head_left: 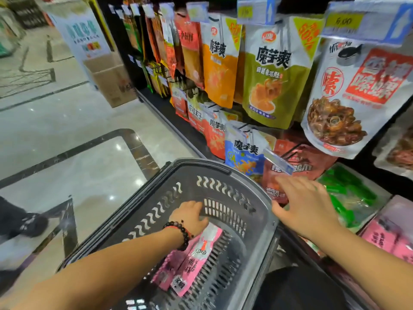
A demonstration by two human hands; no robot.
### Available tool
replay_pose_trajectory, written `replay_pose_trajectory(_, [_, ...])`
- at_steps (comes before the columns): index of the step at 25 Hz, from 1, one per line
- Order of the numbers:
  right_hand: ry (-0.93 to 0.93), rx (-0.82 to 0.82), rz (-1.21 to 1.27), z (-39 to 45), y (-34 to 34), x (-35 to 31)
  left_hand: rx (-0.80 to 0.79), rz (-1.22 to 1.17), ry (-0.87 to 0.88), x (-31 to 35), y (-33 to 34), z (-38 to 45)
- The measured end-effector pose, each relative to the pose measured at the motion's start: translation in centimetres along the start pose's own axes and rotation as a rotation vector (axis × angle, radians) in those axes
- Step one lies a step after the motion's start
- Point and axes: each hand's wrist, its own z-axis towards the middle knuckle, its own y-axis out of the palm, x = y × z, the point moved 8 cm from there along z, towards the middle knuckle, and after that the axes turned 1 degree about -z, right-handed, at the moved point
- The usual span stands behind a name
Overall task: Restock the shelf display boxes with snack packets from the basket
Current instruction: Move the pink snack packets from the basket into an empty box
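Observation:
A dark grey plastic basket (225, 173) sits low in the middle of the view, with pink snack packets (196, 258) lying on its floor. My left hand (190, 217), a bead bracelet on its wrist, reaches into the basket and grips the top end of a pink packet. My right hand (306, 204) hovers with spread fingers over the basket's right rim, beside the shelf, and holds nothing. Display boxes of pink packets (388, 233) and green packets (348, 198) sit on the low shelf to the right.
Hanging snack bags fill the rack above, among them a green bag (274, 74) and a white bag (355, 97). A clear price tag holder (278, 161) juts out near my right hand. A cardboard box (111, 77) stands on the glossy aisle floor. A person's dark shoe (29, 224) is at left.

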Motion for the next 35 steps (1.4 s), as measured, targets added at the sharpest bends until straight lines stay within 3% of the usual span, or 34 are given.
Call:
replay_pose_trajectory(8, [-0.051,-0.069,0.057,-1.7,0.8,-2.5,-0.345,-0.137,-0.276,-4.6,17.9,-1.2])
replay_pose_trajectory(12, [-0.069,-0.107,0.056,-2.6,1.4,-2.5,-0.436,-0.094,-0.406,-7.4,22.9,-2.4])
replay_pose_trajectory(18, [-0.02,-0.13,0.088,-3.5,1.9,-1.5,-0.373,-0.024,-0.377,-8.1,23.8,-0.9])
replay_pose_trajectory(22, [0.019,-0.139,0.135,-3.5,1.5,-1.2,-0.313,-0.014,-0.306,-7.7,20.8,-0.8])
replay_pose_trajectory(24, [0.053,-0.121,0.205,-3.3,1.2,-1.5,-0.187,-0.048,-0.206,-6.8,17.2,-0.5])
replay_pose_trajectory(26, [0.165,-0.102,0.407,-2.6,1.0,-1.0,0.045,-0.098,-0.021,-4.8,11.2,-0.4])
replay_pose_trajectory(29, [0.467,-0.115,0.881,-1.4,0.5,0.3,0.462,-0.134,0.412,0.7,-0.8,-2.2])
replay_pose_trajectory(31, [0.673,-0.288,1.315,-0.9,1.3,-0.1,0.716,-0.09,0.698,5.6,-7.8,-4.3])
replay_pose_trajectory(35, [0.534,-0.557,1.63,-1.5,0.3,-1.7,0.854,0.004,1.041,15.3,-15.0,-6.2])
